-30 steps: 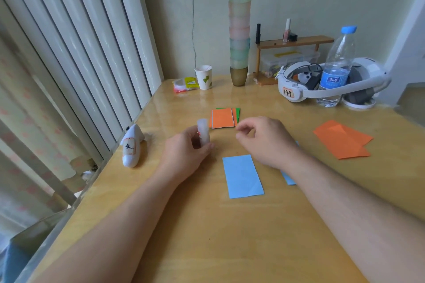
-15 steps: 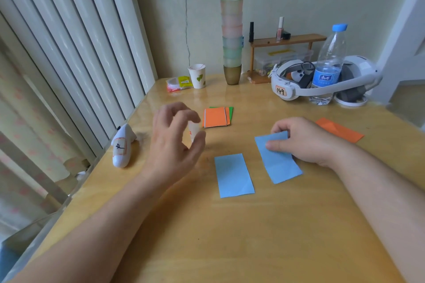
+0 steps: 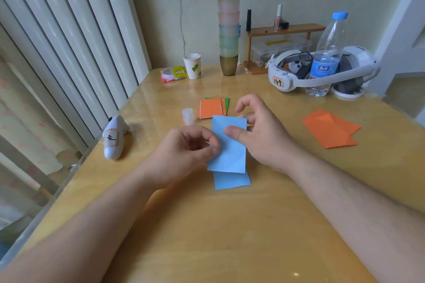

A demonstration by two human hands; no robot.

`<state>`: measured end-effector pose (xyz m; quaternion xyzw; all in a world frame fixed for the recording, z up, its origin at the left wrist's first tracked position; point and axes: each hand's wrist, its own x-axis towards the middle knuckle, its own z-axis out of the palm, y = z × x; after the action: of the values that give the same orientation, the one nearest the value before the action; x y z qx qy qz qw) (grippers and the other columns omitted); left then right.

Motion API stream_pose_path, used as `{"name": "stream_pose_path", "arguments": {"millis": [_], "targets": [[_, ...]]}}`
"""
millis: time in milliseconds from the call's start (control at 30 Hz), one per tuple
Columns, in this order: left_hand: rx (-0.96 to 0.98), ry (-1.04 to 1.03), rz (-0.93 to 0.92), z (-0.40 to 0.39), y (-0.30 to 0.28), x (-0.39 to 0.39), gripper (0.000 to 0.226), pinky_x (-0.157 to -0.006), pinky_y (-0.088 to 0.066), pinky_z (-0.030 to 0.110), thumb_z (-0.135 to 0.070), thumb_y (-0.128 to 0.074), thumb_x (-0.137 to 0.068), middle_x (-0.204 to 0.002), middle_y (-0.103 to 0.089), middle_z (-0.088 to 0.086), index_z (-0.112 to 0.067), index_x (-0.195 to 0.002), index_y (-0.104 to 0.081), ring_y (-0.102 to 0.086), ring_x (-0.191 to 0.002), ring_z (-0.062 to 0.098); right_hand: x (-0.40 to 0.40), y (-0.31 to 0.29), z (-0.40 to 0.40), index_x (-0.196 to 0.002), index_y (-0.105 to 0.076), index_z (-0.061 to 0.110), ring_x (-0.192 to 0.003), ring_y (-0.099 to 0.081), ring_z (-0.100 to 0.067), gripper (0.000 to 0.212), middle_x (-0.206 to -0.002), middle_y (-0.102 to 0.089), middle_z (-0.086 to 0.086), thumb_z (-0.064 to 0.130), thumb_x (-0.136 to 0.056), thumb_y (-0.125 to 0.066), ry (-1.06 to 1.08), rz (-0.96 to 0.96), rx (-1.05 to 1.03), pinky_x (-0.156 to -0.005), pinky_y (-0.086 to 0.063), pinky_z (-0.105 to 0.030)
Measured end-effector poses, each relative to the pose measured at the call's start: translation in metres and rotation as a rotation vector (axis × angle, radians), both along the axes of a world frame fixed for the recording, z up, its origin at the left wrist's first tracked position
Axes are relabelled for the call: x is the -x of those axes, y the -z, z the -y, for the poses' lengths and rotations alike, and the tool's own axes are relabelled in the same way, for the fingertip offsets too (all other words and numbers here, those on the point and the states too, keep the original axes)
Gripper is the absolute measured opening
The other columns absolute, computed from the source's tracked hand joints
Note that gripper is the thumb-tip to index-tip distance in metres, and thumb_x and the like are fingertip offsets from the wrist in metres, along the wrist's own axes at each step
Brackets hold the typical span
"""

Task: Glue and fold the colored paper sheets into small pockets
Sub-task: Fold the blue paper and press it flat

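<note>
At 6 o'clock a flat light-blue paper rectangle (image 3: 232, 180) lies on the glossy wooden table (image 3: 207, 236). Above it both hands now pinch a second light-blue sheet (image 3: 230, 145), lifted from the right: the left hand (image 3: 184, 154) on its left edge, the right hand (image 3: 259, 131) by thumb near the top. At 11 o'clock the released translucent glue stick (image 3: 188, 117) stands upright; folding likely follows.

I count two blue paper sheets (image 3: 230, 145) at the table's (image 3: 230, 236) middle, one small stack of orange and green sheets (image 3: 212, 108) behind them, two orange sheets (image 3: 328, 130) toward the right edge, one glue stick (image 3: 188, 116), one water bottle (image 3: 327, 53), one paper cup (image 3: 192, 66)
</note>
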<state>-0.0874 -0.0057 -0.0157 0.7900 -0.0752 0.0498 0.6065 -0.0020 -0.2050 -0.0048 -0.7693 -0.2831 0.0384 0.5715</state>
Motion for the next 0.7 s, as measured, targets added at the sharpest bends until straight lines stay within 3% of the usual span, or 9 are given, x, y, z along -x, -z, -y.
{"name": "stream_pose_path", "arguments": {"millis": [67,200,300,367,467,533,700], "targets": [[0.020,-0.073,-0.020,0.001,0.001,0.000,0.015,-0.073,-0.054,0.037,-0.003,-0.073,-0.094,-0.090,-0.071,0.021,-0.017,-0.098,-0.077,-0.063,-0.079,0.021,-0.005,0.004,0.005,-0.090,-0.061,0.038,-0.067,-0.056,-0.018,0.030,-0.093,-0.064,0.004,0.013,-0.093,-0.078,-0.061,-0.005,0.006,-0.072,-0.048,-0.035],[0.120,-0.145,-0.054,0.004,0.003,-0.004,0.017,-0.075,-0.060,0.034,-0.003,-0.074,-0.093,-0.092,-0.076,0.015,-0.017,-0.102,-0.077,-0.070,-0.084,0.020,-0.005,0.011,0.014,-0.097,-0.072,0.028,-0.074,-0.061,-0.016,0.035,-0.105,-0.065,-0.003,-0.004,-0.087,-0.079,-0.178,-0.134,0.002,-0.080,-0.055,-0.031],[0.106,-0.139,-0.083,0.006,0.004,-0.004,0.017,-0.074,-0.060,0.031,-0.003,-0.075,-0.092,-0.084,-0.075,0.014,-0.014,-0.105,-0.075,-0.072,-0.078,0.019,-0.004,0.011,0.018,-0.105,-0.071,0.023,-0.076,-0.068,-0.014,0.035,-0.102,-0.067,-0.004,-0.006,-0.086,-0.079,-0.192,-0.167,0.049,-0.079,-0.058,-0.026],[0.031,-0.120,-0.087,0.004,0.004,-0.003,0.020,-0.077,-0.058,0.036,-0.010,-0.081,-0.089,-0.080,-0.074,0.017,-0.020,-0.106,-0.077,-0.068,-0.074,0.021,-0.002,0.007,0.023,-0.107,-0.072,0.023,-0.070,-0.069,-0.012,0.034,-0.101,-0.066,0.000,-0.002,-0.086,-0.080,-0.196,-0.188,0.094,-0.073,-0.055,-0.022],[-0.122,-0.055,-0.104,-0.002,0.005,-0.001,0.029,-0.076,-0.052,0.038,-0.023,-0.088,-0.082,-0.075,-0.074,0.007,-0.034,-0.106,-0.076,-0.061,-0.069,0.020,0.002,0.006,0.031,-0.108,-0.071,0.030,-0.061,-0.056,-0.016,0.037,-0.083,-0.066,0.020,0.004,-0.085,-0.084,-0.220,-0.154,0.233,-0.065,-0.047,-0.025],[-0.206,-0.021,-0.126,-0.004,0.004,0.000,0.030,-0.072,-0.051,0.031,-0.021,-0.087,-0.084,-0.073,-0.072,0.000,-0.039,-0.106,-0.075,-0.058,-0.065,0.015,0.004,0.005,0.033,-0.107,-0.069,0.035,-0.059,-0.054,-0.014,0.039,-0.077,-0.064,0.027,0.009,-0.084,-0.086,-0.238,-0.124,0.321,-0.059,-0.043,-0.026],[-0.229,0.013,-0.152,-0.004,0.001,0.003,0.032,-0.063,-0.048,0.023,-0.018,-0.086,-0.085,-0.070,-0.069,0.002,-0.037,-0.109,-0.075,-0.054,-0.060,0.012,0.005,0.003,0.034,-0.110,-0.066,0.034,-0.059,-0.056,-0.010,0.041,-0.066,-0.065,0.023,0.008,-0.085,-0.086,-0.253,-0.142,0.336,-0.060,-0.045,-0.026]]}}
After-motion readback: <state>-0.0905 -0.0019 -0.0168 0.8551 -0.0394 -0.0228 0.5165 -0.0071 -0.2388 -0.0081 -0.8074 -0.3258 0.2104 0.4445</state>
